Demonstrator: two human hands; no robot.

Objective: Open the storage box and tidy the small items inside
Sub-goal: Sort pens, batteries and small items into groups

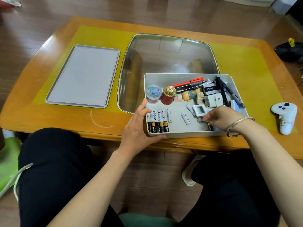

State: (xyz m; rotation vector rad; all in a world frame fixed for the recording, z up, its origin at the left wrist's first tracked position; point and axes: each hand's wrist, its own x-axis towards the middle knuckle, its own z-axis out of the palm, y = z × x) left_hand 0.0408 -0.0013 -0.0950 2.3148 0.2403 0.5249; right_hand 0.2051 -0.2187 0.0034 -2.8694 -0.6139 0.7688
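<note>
A: With the lid [82, 76] already off on the counter [246, 66], which step is this?

B: Sorting. Left hand [139, 126] clasps the storage box [178, 132] corner at the counter's near edge; right hand [221, 117] pinches a small item, hard to identify. Next, probably line it beside the batteries [158, 120].

- Both forearms are bare, with no sleeves in view.
- The right hand [219, 117] has two thin silver bangles [237, 126] at the wrist, one looser and hanging lower.
- The left hand [139, 128] wears no jewellery.
- Black trousers [54, 169] cover both legs.
- A pale slipper [188, 176] shows by the right leg.
</note>
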